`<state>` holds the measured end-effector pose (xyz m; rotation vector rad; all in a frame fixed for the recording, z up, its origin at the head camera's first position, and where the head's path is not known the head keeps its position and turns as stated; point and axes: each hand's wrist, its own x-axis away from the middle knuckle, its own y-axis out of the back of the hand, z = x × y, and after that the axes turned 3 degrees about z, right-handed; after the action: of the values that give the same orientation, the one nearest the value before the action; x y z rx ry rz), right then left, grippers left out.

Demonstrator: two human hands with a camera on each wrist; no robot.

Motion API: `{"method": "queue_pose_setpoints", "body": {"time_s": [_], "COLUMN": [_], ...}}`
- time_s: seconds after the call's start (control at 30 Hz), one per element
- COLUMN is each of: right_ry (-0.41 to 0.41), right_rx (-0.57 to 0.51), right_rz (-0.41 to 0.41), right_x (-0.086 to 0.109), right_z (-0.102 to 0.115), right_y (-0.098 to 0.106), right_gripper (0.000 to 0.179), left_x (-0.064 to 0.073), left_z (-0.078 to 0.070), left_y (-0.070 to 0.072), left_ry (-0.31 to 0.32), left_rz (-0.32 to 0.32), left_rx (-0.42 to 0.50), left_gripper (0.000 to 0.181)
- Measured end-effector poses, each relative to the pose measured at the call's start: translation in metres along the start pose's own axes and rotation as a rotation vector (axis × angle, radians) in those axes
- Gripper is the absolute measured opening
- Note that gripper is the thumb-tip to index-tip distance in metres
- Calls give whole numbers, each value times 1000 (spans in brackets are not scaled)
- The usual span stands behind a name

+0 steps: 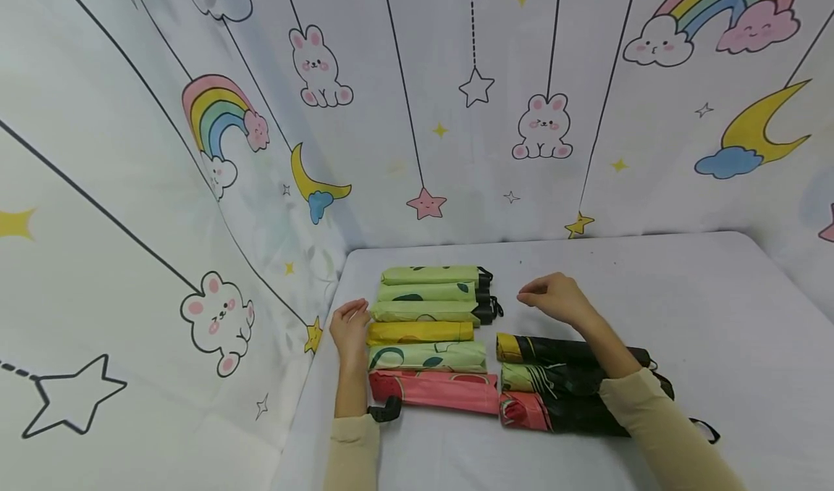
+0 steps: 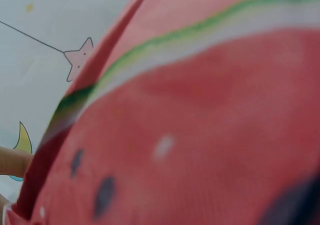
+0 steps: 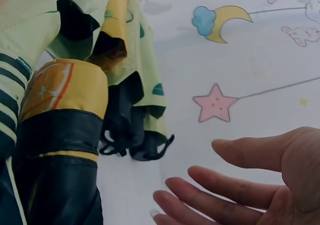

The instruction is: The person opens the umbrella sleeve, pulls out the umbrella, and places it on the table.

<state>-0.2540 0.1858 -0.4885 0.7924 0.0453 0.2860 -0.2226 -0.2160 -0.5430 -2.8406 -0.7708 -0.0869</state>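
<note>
My left hand (image 1: 350, 326) is beside the left ends of the green and yellow sleeves, its fingers loosely bent; contact is unclear. In the left wrist view a watermelon-print sleeve (image 2: 200, 120) fills most of the picture, with a bit of finger (image 2: 15, 162) at the edge. My right hand (image 1: 559, 299) hovers empty, fingers apart from the thumb, right of three light green sleeved umbrellas (image 1: 426, 292) with black ends. Below these lie a yellow sleeve (image 1: 420, 332), a leaf-print sleeve (image 1: 426, 357) and the watermelon sleeve (image 1: 433, 392).
Three folded black umbrellas lie under my right forearm: a yellow-tipped one (image 1: 547, 350), a green-tipped one (image 1: 554, 377) and a red-tipped one (image 1: 560, 413). A white-covered table (image 1: 704, 295) carries everything. Printed white cloth (image 1: 482, 179) hangs behind and at the left.
</note>
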Motion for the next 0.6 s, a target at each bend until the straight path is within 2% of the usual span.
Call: {"method": "queue_pose_setpoints", "body": {"time_s": [0.1,0.2,0.33,0.43,0.6], "right_ry": [-8,-18,-18,-11,-20], "right_rx": [-1,-5,-23,-36,-73], "right_rz": [26,52,78,96,129], "right_x": [-7,-12,-18,-22,-29], "right_z": [1,1,2,2,3], "right_y": [-8,-16,-26,-32,-43], "right_gripper": [31,30,27,27,28], "left_x": [0,4,5,0,0], "left_z": [0,-10,-11,-2,1], "left_y": [-1,-1,0,-2,-6], "left_ry": [2,18,18,-4,-16], "left_rz": [17,50,76,57,21], "left_rx": [-7,-12,-4,-5,-35], "left_gripper": [37,40,43,39,36]}}
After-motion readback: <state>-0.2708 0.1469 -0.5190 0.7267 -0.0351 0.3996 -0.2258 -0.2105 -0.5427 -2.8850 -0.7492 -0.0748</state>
